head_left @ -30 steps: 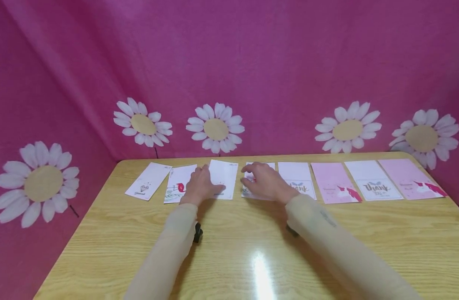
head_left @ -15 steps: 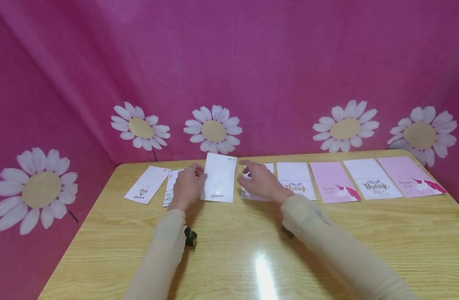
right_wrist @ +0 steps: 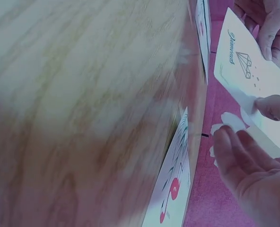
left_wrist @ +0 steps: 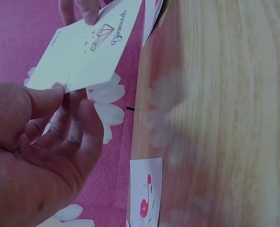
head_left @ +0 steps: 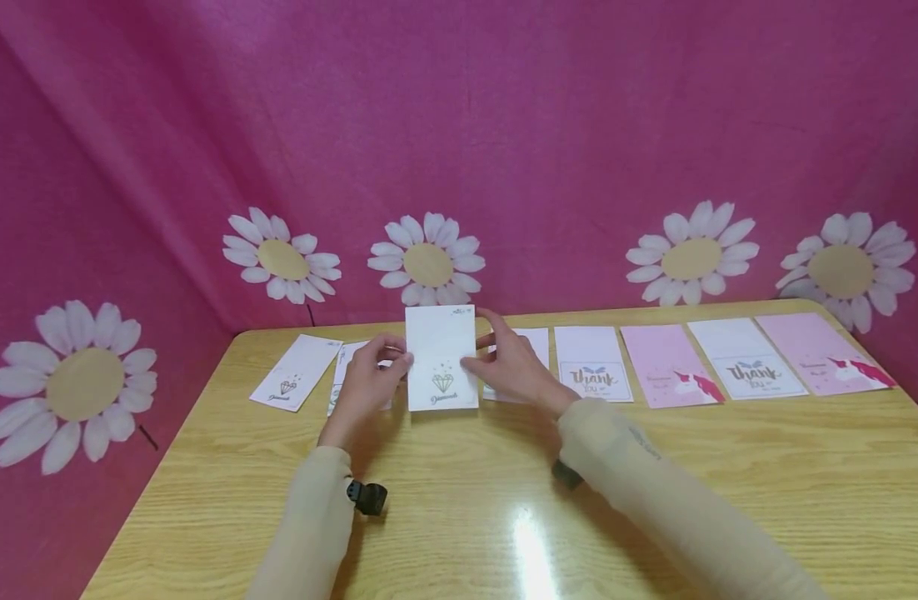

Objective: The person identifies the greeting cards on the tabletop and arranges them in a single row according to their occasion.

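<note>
A white card (head_left: 441, 342) with a diamond drawing and lettering below it is held up off the table, its face toward me. My left hand (head_left: 367, 379) pinches its left edge, and in the left wrist view the thumb (left_wrist: 52, 99) lies on the card's face. At the opposite edge my right hand (head_left: 519, 367) holds it between thumb and fingers. The right wrist view shows that thumb (right_wrist: 272, 108) pressed on the card's front. Behind the left hand lies a flamingo card (left_wrist: 146, 194), partly hidden. Another card (head_left: 534, 340) is mostly covered by the right hand.
The wooden table (head_left: 459, 517) carries a row of cards along its far edge. A second diamond card (head_left: 296, 372) lies far left. To the right are thank-you cards (head_left: 594, 362) and pink unicorn cards (head_left: 672, 367). A pink flowered curtain (head_left: 549, 150) hangs behind.
The left hand has lifted the diamond card off the table and tilted it toward me. The right hand has come over to its right edge and taken hold.
</note>
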Demonstrator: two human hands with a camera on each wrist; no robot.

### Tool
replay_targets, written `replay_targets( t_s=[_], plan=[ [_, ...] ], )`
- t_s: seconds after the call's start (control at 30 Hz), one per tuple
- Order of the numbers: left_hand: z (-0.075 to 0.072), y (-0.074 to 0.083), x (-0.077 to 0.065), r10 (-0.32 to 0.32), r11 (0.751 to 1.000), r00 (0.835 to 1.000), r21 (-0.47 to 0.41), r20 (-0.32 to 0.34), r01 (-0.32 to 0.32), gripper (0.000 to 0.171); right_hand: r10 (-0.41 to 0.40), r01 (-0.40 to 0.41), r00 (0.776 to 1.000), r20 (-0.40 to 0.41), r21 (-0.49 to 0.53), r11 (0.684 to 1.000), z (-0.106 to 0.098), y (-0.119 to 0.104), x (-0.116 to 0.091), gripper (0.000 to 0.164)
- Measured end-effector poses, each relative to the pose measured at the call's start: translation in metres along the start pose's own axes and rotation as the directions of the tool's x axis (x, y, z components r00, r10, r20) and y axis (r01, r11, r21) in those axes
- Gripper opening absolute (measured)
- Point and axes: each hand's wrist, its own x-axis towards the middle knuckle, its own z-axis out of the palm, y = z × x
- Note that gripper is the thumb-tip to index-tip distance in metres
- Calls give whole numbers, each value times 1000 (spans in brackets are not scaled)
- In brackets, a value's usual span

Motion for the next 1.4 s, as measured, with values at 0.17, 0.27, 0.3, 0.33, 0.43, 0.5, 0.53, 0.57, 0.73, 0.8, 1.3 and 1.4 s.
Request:
replay_targets(
  t_s=[0.17, 0.27, 0.3, 0.33, 0.43, 0.5, 0.53, 0.57, 0.73, 0.8, 1.3, 1.4],
  plan=[
    [-1, -1, -8, -12, 996, 999, -90, 37, 16, 21, -53, 53, 999, -13, 26, 998, 2, -2, -6, 83],
    [-2, -2, -14, -25, 991, 998, -127, 51, 31, 22, -72, 73, 997, -14, 46, 996, 3, -3, -11, 83],
    [-3, -3, -16, -30, 990, 998, -137, 52, 37, 23, -74, 74, 997, -11, 51, 996, 4, -4, -13, 83],
    [-3, -3, -19, -36, 988, 998, -146, 53, 44, 23, -75, 75, 997, -8, 53, 996, 4, -5, -15, 83],
    [-6, -2, -26, -50, 984, 997, -169, 57, 59, 26, -70, 70, 998, 0, 54, 996, 6, -6, -20, 83],
    [-10, -1, -30, -60, 983, 996, -170, 64, 70, 27, -73, 73, 997, 4, 53, 996, 7, -8, -23, 84],
    [-11, -1, -33, -63, 984, 996, -164, 69, 74, 28, -76, 75, 997, 5, 55, 996, 8, -9, -24, 84],
    [-14, -1, -35, -66, 984, 995, -161, 73, 77, 29, -78, 77, 997, 7, 57, 995, 9, -10, -26, 85],
    [-25, 0, -47, -81, 988, 993, -126, 86, 91, 30, -75, 73, 997, 16, 113, 991, 16, -19, -33, 93],
    [-28, 0, -51, -93, 987, 992, -123, 87, 103, 30, -68, 64, 997, 24, 145, 987, 20, -22, -36, 96],
    [-55, -21, -87, -160, 984, 986, -71, 42, 162, 33, -113, 81, 986, 123, 244, 966, 55, -39, -55, 93],
    [-60, -27, -90, -181, 981, 983, -67, 31, 182, 34, -120, 80, 983, 136, 269, 960, 63, -43, -55, 94]
  ],
)
